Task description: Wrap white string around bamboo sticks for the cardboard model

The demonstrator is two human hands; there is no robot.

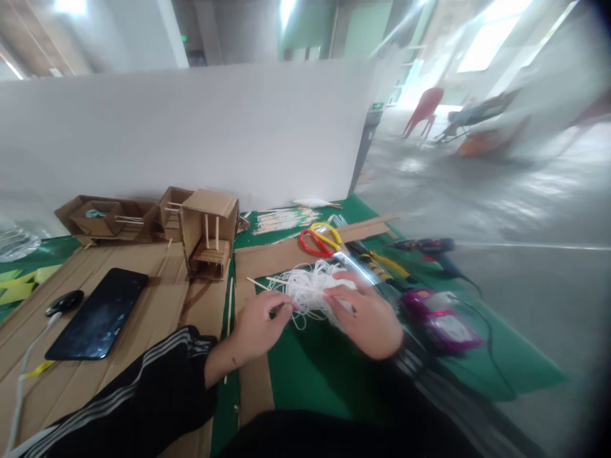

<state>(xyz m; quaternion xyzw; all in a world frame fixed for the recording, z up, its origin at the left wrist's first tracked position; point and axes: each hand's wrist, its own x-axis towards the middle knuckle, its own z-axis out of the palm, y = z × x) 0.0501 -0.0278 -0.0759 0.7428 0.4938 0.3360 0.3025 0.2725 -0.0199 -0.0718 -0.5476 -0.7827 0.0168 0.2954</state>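
Observation:
Over a loose tangle of white string (305,287), my two hands work close together. My left hand (258,321) is closed in a pinch at the left side of the tangle. A thin wooden stick (258,284) runs into its fingers. My right hand (365,316) pinches the near end of a second wooden stick (298,287), which lies across the string. Loops of string hang beside both hands' fingertips. Scissors with red and yellow handles (315,243) lie just behind the tangle, their blades pointing toward my right hand.
Cardboard box structures (210,216) stand at the back left. A black phone (98,312) and mouse (64,303) lie on cardboard. Several sticks (286,219) lie at the back. Pliers (389,264), a dark corded tool (429,247) and a purple package (442,321) are at right.

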